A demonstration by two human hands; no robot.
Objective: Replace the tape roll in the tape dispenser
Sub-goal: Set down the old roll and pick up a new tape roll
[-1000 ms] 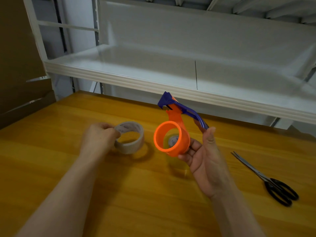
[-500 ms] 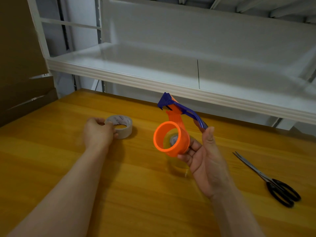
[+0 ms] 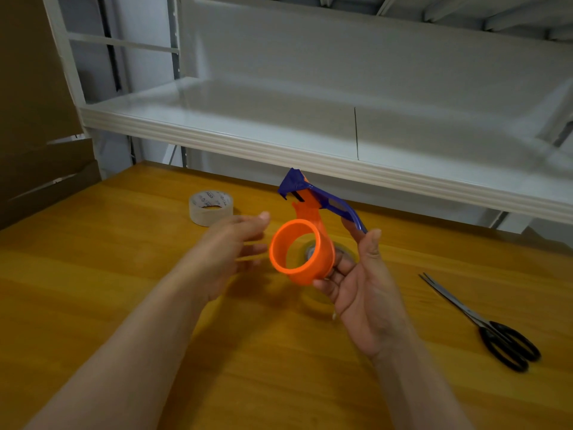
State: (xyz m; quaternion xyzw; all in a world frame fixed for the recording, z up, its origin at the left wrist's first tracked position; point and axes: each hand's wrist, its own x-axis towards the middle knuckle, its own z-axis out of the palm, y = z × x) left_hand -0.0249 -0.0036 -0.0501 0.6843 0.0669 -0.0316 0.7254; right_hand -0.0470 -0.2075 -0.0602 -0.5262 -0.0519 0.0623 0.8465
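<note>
The right hand (image 3: 362,283) holds the tape dispenser (image 3: 305,243) up above the middle of the wooden table (image 3: 279,367), fingers curled under its orange drum and thumb against the blue handle, which slants up and away toward the toothed cutter head. The drum is bare, and its open mouth faces left, toward the left hand (image 3: 229,246). That hand hovers just beside the drum, loosely spread and holding nothing, its outline blurred. A tape roll (image 3: 210,207) lies flat near the table's far edge, beyond the left hand and to the left, apart from it. A second roll seems to lie on the table behind the drum, though it is mostly hidden. Scissors (image 3: 483,324) lie near the right edge. Since the drum's axis points leftward, the left hand is the nearer one to fetch a roll and slide it on.
</note>
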